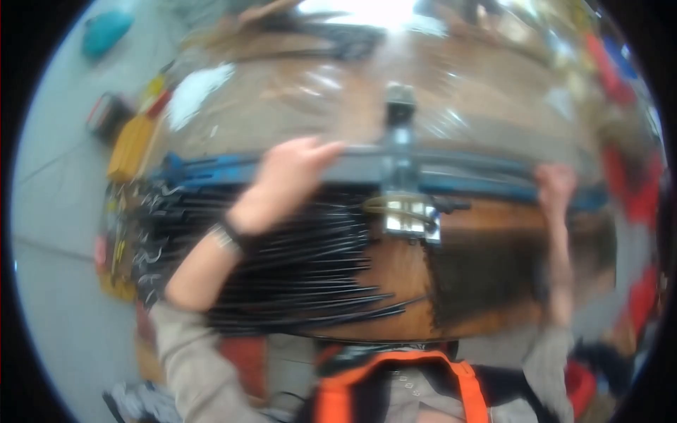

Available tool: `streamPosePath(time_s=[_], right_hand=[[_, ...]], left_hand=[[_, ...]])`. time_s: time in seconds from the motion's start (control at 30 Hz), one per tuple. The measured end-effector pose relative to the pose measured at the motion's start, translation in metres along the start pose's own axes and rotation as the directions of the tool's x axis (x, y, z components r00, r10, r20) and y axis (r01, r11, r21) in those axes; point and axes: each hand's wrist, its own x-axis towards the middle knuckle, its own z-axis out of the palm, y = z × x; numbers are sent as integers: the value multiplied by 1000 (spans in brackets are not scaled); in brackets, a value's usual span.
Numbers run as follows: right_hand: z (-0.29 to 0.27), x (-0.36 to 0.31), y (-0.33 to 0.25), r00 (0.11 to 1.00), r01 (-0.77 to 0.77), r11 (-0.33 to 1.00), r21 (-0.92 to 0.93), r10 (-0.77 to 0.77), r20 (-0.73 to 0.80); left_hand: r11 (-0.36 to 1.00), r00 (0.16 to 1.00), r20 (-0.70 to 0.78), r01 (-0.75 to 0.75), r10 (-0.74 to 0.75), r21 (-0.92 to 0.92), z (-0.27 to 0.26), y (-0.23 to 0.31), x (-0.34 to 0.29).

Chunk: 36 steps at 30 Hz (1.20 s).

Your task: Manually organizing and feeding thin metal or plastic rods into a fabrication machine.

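A long blue and grey metal rail [472, 180] runs across the wooden table. My left hand [300, 166] lies over its left half, with the fingers curled and the thumb pointing right. At the rail's right part, my right hand [556, 185] is closed. Blur hides what either hand holds. Between them, a metal clamp-like fixture [400, 158] crosses the rail, and a shiny metal block [409, 218] sits at its near end. Many thin black rods [303, 261] lie side by side below my left forearm, hooked metal ends showing at their left.
Clear plastic sheeting [282, 106] covers the table's far side. A dark flat panel [486, 275] lies at the near right. Yellow containers [132, 148] stand along the left edge. Red items [635, 183] are beyond the right edge. A teal bundle [107, 33] lies on the floor.
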Motion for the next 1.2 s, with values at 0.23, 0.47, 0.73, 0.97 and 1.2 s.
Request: streamPosePath(time_s=[0.23,0.47,0.73,0.97,1.2], right_hand=[[-30,8,20,993,-119,988,101,116,34],[-26,8,21,993,-115,985,132,117,-15],[-40,-15,35,984,-177,984,0,177,28],[-49,-26,-79,985,9,948,317,-63,159],[-49,-28,-112,978,-117,911,395,36,206]], left_hand=[[979,995,-94,-57,39,-196,56,39,46],[940,996,-64,44,-69,-339,75,42,48],[944,995,-87,8,-39,-330,75,45,50],[960,989,-14,138,-145,-242,71,58,52],[951,969,120,236,-216,-198,67,61,61]])
